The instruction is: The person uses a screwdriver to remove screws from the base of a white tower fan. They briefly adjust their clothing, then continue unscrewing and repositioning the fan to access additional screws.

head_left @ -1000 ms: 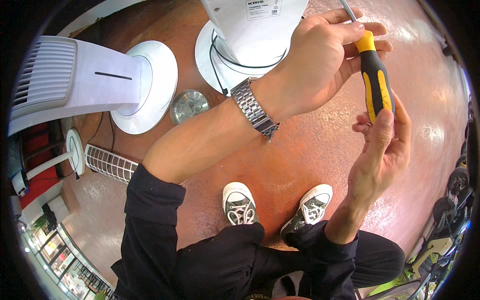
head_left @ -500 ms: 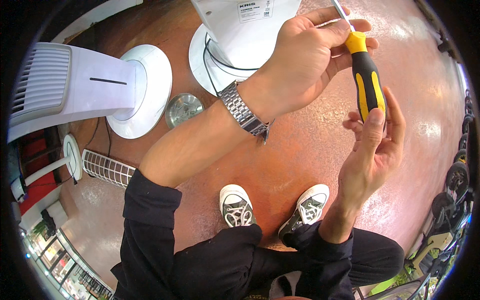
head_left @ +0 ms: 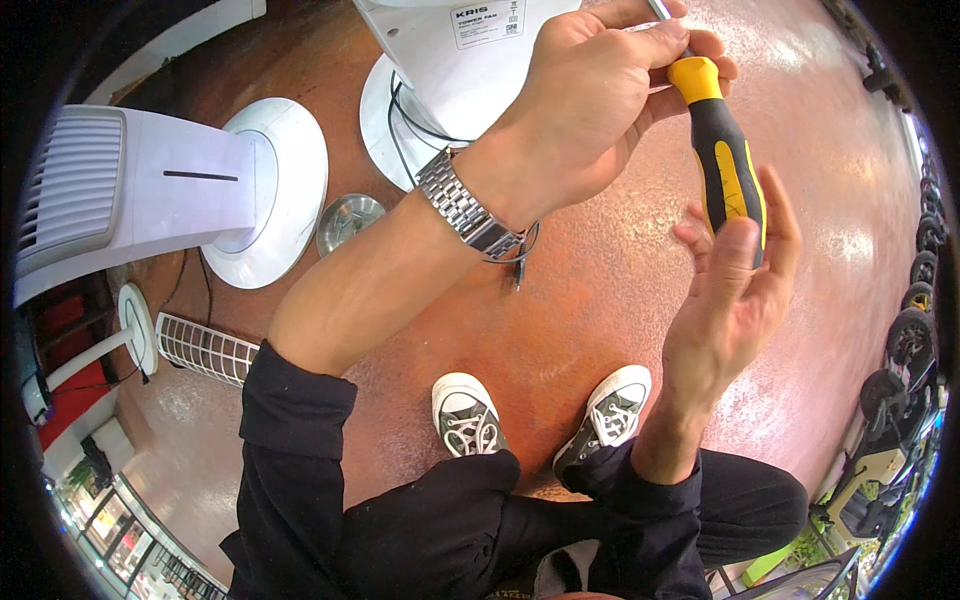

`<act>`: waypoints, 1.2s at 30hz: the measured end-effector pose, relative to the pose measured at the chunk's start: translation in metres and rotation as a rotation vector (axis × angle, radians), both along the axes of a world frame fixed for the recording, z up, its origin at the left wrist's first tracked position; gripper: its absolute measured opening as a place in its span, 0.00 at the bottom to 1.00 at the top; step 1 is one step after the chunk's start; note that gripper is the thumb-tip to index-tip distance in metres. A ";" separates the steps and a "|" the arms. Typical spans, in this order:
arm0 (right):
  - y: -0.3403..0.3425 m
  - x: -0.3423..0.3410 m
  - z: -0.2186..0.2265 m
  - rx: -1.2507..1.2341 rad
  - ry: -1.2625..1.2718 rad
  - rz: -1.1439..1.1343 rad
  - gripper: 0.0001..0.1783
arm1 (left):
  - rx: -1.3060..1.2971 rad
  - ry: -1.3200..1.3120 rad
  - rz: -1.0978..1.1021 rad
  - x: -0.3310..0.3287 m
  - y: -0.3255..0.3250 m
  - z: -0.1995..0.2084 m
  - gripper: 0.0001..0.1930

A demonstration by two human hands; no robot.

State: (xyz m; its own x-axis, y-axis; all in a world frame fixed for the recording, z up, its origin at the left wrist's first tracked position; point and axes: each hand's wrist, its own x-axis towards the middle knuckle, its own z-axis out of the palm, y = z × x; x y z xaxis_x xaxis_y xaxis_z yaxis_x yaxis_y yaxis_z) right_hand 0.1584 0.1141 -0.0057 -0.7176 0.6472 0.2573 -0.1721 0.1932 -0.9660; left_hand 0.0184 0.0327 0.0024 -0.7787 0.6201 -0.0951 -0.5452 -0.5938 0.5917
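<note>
Our left hand (head_left: 590,105) pinched the screwdriver (head_left: 722,170) by its shaft (head_left: 659,8) and our right hand (head_left: 730,305) gripped its butt end, probably to steady it from both ends. We had it raised above the floor (head_left: 545,320), right of the white appliance (head_left: 425,55).

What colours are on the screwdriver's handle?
Black and yellow; the handle shows best in the head view.

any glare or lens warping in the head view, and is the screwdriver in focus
Head view: patchy glare on the glossy reddish floor, strongest toward the right; head view: fisheye warping, with the glazed frontage at lower left bowed along the black rim; head view: yellow-and-black screwdriver looks fairly sharp.
</note>
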 end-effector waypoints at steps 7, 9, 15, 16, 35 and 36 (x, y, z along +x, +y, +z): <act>0.006 0.000 -0.006 0.302 0.021 -0.033 0.26 | -0.040 0.005 -0.018 -0.007 0.001 -0.005 0.15; 0.009 -0.004 -0.007 0.509 0.088 -0.052 0.29 | -0.131 0.020 -0.041 -0.014 0.003 -0.012 0.14; 0.008 -0.002 -0.003 0.416 0.051 0.018 0.24 | -0.198 0.045 0.015 -0.014 0.004 -0.011 0.12; 0.007 -0.002 -0.001 0.329 0.017 0.020 0.24 | -0.159 -0.026 0.064 -0.010 0.006 -0.003 0.14; 0.017 0.029 -0.017 0.232 0.036 -0.043 0.20 | -0.043 0.117 -0.026 0.013 0.006 -0.017 0.15; 0.017 0.030 -0.016 0.217 0.038 -0.041 0.20 | -0.068 0.133 -0.029 0.015 0.005 -0.015 0.15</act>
